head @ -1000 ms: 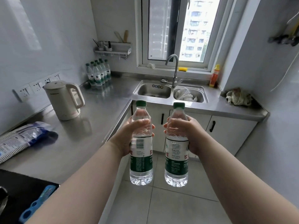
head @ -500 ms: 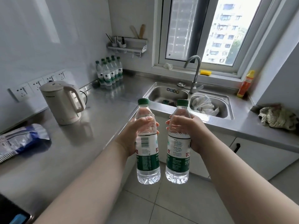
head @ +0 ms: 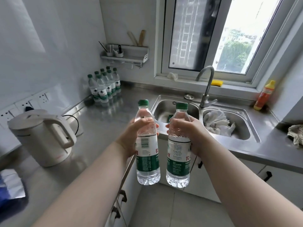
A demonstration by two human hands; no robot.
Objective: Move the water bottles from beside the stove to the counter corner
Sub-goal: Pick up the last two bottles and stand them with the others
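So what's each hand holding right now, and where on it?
Left hand grips a bottle round its upper body, just above the label. Right hand grips the other bottle at the same place. Both bottles are upright.

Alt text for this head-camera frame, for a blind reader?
A person holds two green-capped water bottles upright in the air, the left bottle in the left hand, the right bottle in the right hand, before a steel counter. A cluster of matching bottles stands in the counter's far corner, a white kettle at left, a double sink under the window.
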